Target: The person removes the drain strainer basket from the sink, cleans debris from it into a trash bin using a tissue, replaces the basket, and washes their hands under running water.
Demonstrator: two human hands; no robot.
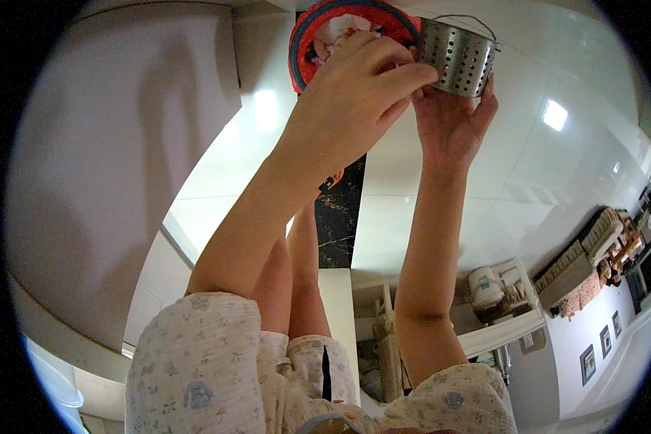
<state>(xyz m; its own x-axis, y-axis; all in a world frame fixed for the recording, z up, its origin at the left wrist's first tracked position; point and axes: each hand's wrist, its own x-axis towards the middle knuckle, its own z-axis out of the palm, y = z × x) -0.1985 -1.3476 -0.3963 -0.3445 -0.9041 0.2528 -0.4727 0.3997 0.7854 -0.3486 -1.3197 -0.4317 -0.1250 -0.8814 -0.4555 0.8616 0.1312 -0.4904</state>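
Note:
Up in the head view, my right hand [454,123] holds a perforated metal strainer basket [459,59] from below, its thumb at the right side. The basket is cylindrical, with a thin wire handle over its rim, and its inside is hidden from me. My left hand [369,79] reaches across with bent fingers, and its fingertips meet the left side of the basket. Behind that hand stands a round bin [298,50] lined with a red bag, with crumpled white and pinkish waste in it. The left hand covers part of the bin.
Glossy pale floor tiles [528,159] spread around, with a dark marbled strip [340,224] below my arms. A greyish panel [123,145] fills the left side. At the lower right are a white shelf unit [513,318] with items, a sofa [575,267] and framed pictures [588,364] on a wall.

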